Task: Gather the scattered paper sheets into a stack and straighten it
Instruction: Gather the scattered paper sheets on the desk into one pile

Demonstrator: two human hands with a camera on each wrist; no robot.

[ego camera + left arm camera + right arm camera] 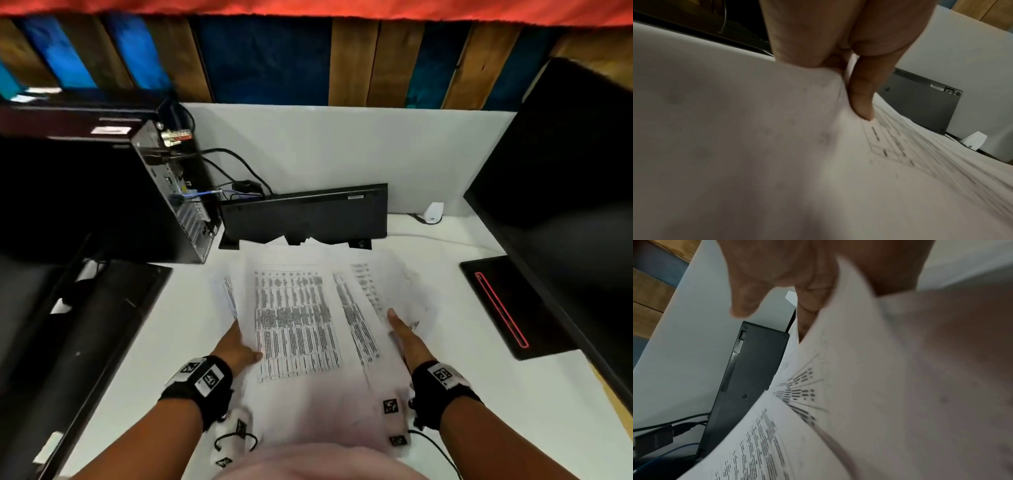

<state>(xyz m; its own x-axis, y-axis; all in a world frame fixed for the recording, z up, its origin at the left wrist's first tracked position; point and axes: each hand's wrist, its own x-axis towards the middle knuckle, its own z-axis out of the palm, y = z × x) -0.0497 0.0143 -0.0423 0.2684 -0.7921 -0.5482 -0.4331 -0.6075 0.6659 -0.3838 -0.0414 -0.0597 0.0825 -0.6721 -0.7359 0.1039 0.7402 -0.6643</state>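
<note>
Several printed paper sheets (pixel 298 308) lie overlapped and fanned in a loose pile in the middle of the white desk (pixel 462 394). My left hand (pixel 239 346) holds the pile's left edge. Its thumb (pixel 861 100) presses down on the top sheet (pixel 777 162), and its fingers are hidden beneath the paper. My right hand (pixel 404 335) lies with straight fingers against the pile's right side, among the offset sheets. In the right wrist view a sheet (pixel 900 386) curves up over the palm, while the thumb (pixel 744 305) stands apart from the paper.
A black keyboard (pixel 305 216) leans upright against the white partition just behind the pile. A computer tower (pixel 178 192) with cables stands at the back left. A dark monitor (pixel 565 171) and a black pad with a red line (pixel 503 308) are on the right.
</note>
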